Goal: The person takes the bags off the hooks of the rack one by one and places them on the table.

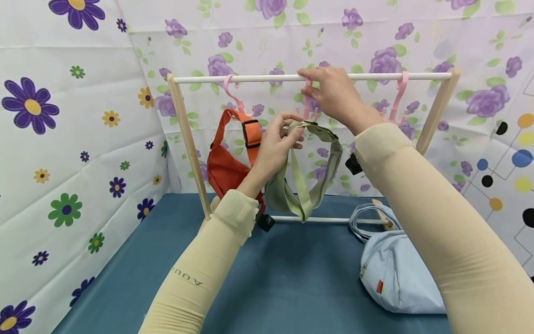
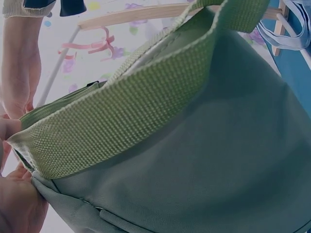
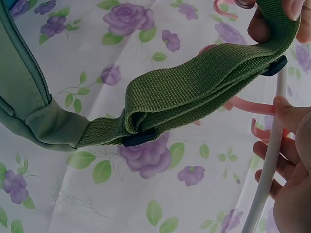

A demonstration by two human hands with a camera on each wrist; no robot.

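Observation:
My left hand [image 1: 271,150] pinches the webbing strap of a green waist bag [image 1: 276,191], which hangs in a loop under the fingers. Dark sliders [image 3: 140,138] sit on the folded strap [image 3: 180,75] in the right wrist view. The bag's broad panel [image 2: 233,141] fills much of the left wrist view. Up at the white rail [image 1: 258,78], my right hand [image 1: 337,95] grips the middle pink hook [image 1: 307,103] where it crosses the rail. The strap is just below that hook, beside its lower prongs.
An orange waist bag [image 1: 225,172] hangs from the left pink hook [image 1: 233,95]. Another pink hook [image 1: 399,95] is on the rail at right. A light blue bag [image 1: 402,273] lies on the blue table [image 1: 292,283]. Wooden posts [image 1: 187,144] hold up the rack.

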